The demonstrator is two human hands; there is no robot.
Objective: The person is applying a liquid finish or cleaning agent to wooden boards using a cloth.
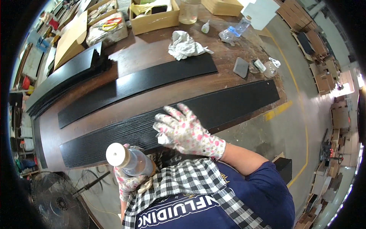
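Observation:
Floral gloves cover both my hands. My left hand [129, 182] is wrapped round a clear plastic bottle [142, 163] with a white cap [117, 154], held upright by my body at the table's near edge. Over the middle of the nearest black board [110, 139], my right hand [185, 131] has its fingers stretched out and apart. A whitish patch shows at its thumb; whether it is glove or a scrap of cloth I cannot tell. Behind lies a second black board [141, 87], with a crumpled white cloth [185, 45] at its far right end.
A stack of black boards [66, 78] sits at the table's left. Cardboard boxes [154, 24] and a large jar [189, 11] line the back. Toward the right are a grey block [241, 67], a small squeeze bottle [205, 27] and a clear bottle [243, 26]. A fan [61, 202] stands lower left.

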